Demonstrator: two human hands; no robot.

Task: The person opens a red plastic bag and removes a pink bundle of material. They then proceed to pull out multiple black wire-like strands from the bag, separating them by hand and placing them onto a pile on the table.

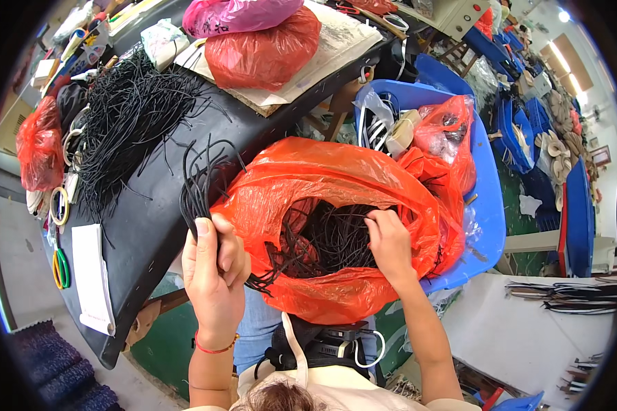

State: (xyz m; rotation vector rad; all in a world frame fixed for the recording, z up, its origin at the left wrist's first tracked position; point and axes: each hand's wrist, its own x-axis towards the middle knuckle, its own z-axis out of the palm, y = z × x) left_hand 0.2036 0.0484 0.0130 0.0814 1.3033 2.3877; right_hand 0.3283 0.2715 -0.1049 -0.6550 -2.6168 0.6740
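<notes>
My left hand (pixel 216 270) is closed round a bundle of thin black cords (pixel 197 181). Their looped upper ends stick up above the thumb, and loose ends hang below the fist toward the bag. In front of me an orange-red plastic bag (pixel 336 161) gapes open, with a tangle of black cords (pixel 336 236) inside. At the right side of its mouth my right hand (pixel 392 243) has its fingers curled together over the cords, seemingly pinching one. Those fingertips are partly hidden by the hand.
A black-covered table (pixel 178 198) on the left bears a heap of black cords (pixel 127 109), a white paper pad (pixel 92 277) and tied red and pink bags (pixel 264 51). Behind the open bag stands a blue bin (pixel 483 226). Green-handled scissors (pixel 61 268) hang at the table's left edge.
</notes>
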